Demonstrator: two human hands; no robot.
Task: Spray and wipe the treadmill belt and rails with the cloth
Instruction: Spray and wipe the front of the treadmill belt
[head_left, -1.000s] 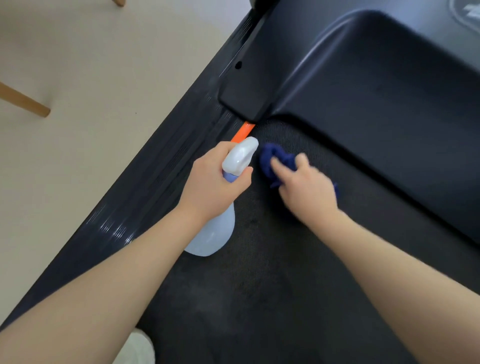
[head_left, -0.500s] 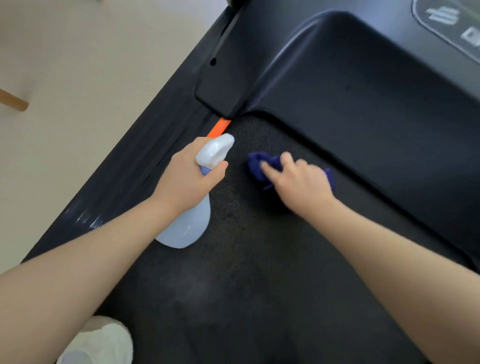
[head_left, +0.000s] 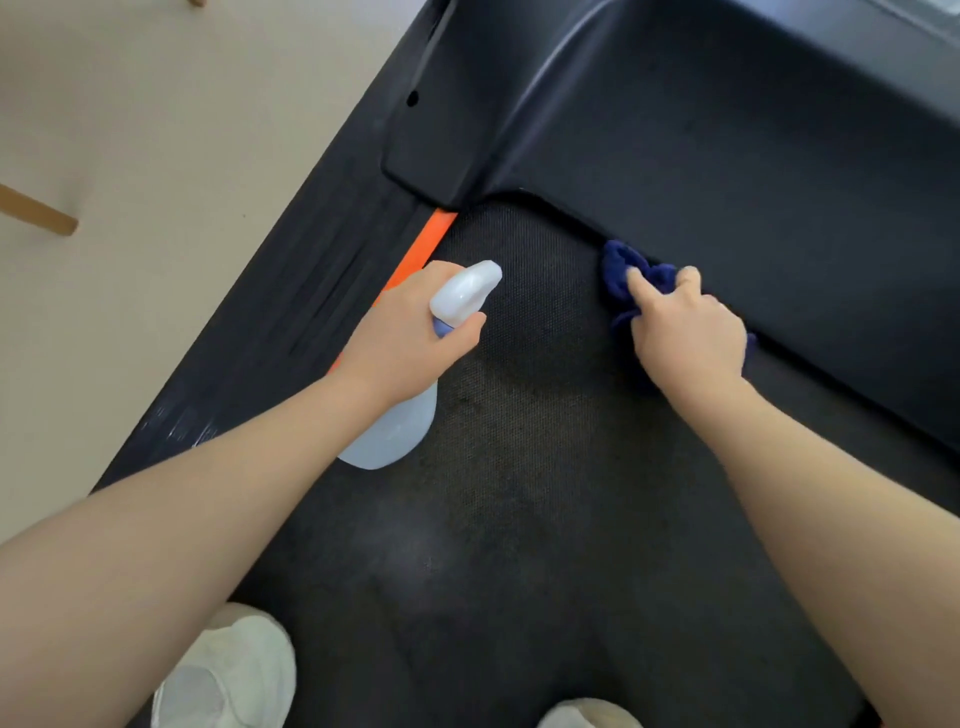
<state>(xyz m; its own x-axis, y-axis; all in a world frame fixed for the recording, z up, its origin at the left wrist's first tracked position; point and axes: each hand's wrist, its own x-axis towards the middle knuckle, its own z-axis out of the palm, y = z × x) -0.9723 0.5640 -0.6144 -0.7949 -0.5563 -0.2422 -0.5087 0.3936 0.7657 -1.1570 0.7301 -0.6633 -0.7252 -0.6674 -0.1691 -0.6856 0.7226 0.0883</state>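
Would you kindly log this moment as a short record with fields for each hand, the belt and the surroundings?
Left hand: grips the pale translucent plastic spray bottle, nozzle pointing up the belt.
Right hand: presses the crumpled dark blue cloth where the black textured treadmill belt meets the black motor cover.
Rail: black side rail with orange strip.
Feet: white shoes on the belt.
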